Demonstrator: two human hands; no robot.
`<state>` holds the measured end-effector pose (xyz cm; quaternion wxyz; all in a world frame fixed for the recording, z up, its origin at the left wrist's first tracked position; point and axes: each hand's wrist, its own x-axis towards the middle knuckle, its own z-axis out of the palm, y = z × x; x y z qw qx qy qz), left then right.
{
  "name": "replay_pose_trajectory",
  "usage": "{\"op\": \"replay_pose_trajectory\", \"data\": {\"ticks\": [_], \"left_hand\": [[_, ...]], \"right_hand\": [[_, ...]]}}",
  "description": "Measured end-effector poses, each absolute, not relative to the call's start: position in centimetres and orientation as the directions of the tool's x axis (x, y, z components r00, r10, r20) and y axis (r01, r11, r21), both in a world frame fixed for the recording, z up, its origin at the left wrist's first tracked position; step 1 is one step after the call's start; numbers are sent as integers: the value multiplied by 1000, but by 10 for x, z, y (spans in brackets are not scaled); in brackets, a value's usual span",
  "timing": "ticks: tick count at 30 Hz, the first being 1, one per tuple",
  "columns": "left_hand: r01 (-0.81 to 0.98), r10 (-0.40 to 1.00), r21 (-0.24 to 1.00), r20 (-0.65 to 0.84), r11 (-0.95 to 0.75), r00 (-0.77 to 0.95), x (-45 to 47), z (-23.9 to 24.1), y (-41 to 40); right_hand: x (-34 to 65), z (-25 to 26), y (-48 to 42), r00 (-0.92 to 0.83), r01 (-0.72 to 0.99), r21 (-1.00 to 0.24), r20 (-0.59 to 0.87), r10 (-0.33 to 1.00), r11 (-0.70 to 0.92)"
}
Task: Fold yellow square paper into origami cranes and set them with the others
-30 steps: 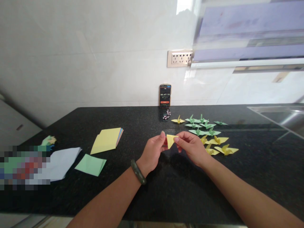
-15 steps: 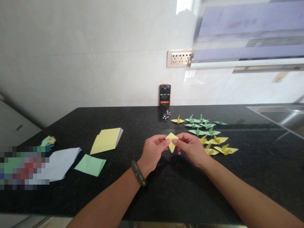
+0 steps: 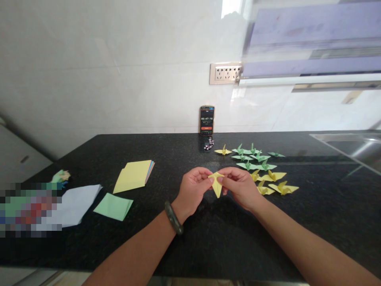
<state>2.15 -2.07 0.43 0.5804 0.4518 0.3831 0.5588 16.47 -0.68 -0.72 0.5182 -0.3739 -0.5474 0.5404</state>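
Between my two hands is a small piece of folded yellow paper (image 3: 218, 187), held a little above the dark counter with a long point aimed toward me. My left hand (image 3: 194, 190) pinches its left side, thumb on the front face; a dark green bangle circles that wrist. From the other side my right hand (image 3: 239, 186) pinches it the same way, its curled fingers mostly behind the paper. Just beyond my right hand sit several yellow paper cranes (image 3: 283, 187), partly covered by that hand, and several green paper cranes (image 3: 256, 157) farther back.
A phone (image 3: 206, 120) showing a timer leans on the wall, a beaded strap (image 3: 209, 143) before it. To the left lie stacked yellow paper (image 3: 133, 175), a green sheet (image 3: 113, 206) and white paper (image 3: 80, 204). A metal sink (image 3: 351, 147) is set in at the right.
The yellow paper's upper tip has folded down, so a diamond shape is now a flatter-topped piece with its lower point reaching nearer me. Both hands keep nearly the same place.
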Motion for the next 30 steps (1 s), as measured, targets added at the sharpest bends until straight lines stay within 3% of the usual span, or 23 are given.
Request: {"op": "replay_pose_trajectory", "data": {"ticks": [5, 8, 13, 16, 22, 30], "left_hand": [[-253, 996, 966, 74, -57, 59, 22, 5, -22], [-312, 995, 950, 27, 5, 99, 21, 5, -22], [-261, 985, 959, -66, 107, 162, 19, 4, -20], [-219, 990, 974, -33, 62, 136, 17, 4, -19], [-150, 993, 983, 113, -105, 41, 16, 4, -17], [-36, 970, 972, 236, -234, 53, 16, 3, -20]], "right_hand": [[164, -10, -7, -177, -142, -976, 188, 966, 164], [167, -8, -7, -191, -115, -973, 217, 957, 198], [171, -1, -8, -248, 61, -905, 395, 885, 421], [170, 1, -10, -257, 110, -861, 457, 851, 496], [167, 5, -12, -213, 104, -938, 305, 928, 332], [171, 4, -9, -275, 236, -858, 391, 878, 456]]}}
